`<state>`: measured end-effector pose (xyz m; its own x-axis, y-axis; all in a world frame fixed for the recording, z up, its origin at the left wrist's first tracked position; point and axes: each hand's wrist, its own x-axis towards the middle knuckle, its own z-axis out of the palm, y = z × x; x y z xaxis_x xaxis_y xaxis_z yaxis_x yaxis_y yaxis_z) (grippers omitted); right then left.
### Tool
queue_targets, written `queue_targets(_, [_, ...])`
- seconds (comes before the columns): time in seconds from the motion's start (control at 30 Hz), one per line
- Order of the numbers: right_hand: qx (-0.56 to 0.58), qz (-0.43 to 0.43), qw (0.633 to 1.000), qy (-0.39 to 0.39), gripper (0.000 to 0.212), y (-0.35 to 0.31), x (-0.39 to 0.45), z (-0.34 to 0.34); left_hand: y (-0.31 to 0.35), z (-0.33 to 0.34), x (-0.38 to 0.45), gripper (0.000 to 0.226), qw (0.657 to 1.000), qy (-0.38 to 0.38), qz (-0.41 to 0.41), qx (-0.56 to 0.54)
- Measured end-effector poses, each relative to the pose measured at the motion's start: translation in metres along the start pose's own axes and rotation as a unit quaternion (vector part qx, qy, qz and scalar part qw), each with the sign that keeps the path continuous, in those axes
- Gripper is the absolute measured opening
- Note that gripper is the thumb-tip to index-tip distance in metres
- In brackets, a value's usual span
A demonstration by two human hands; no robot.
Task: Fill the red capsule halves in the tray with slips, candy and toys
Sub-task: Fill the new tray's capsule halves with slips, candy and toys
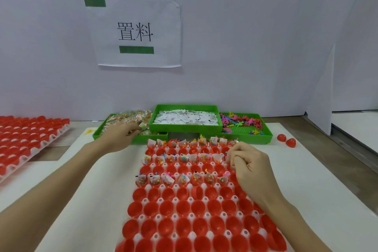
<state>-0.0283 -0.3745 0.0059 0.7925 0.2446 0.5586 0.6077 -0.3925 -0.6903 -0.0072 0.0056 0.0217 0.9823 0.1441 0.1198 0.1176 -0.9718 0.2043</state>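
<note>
Head view: three green bins (185, 127), two loose red halves (286, 140).

A single view is given, taken from a wide-angle camera worn on the head. It is directed forward and down across the surface (296, 180), and straight lines are bowed toward the edges. The tray (190, 216) is seen close, at the bottom of the frame; the wall (245, 37) fills the upper half, farther off.
</note>
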Motion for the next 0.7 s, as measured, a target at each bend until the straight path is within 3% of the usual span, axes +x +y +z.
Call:
queue_targets(0.13, [-0.001, 0.005, 1.000, 0.012, 0.057, 0.001, -0.001, 0.000, 0.002, 0.007, 0.011, 0.026, 0.998, 0.033, -0.013, 0.051])
queue_targets(0.33, [0.019, 0.005, 1.000, 0.023, 0.052, -0.003, -0.002, -0.002, 0.008, 0.004, 0.006, 0.009, 0.994, 0.112, 0.017, -0.011])
queue_targets(0.47, [0.027, 0.024, 0.999, 0.040, 0.054, -0.002, 0.000, -0.005, 0.009, 0.008, -0.007, 0.009, 0.971, 0.236, 0.013, -0.041])
queue_targets(0.57, [0.027, 0.026, 0.998, 0.044, 0.051, -0.001, -0.001, -0.009, 0.017, 0.011, -0.021, 0.011, 0.928, 0.304, -0.078, -0.201])
queue_targets(0.7, [0.030, 0.039, 0.998, 0.027, 0.050, -0.002, 0.000, -0.010, 0.038, 0.012, -0.056, 0.014, 0.810, 0.283, -0.128, -0.498])
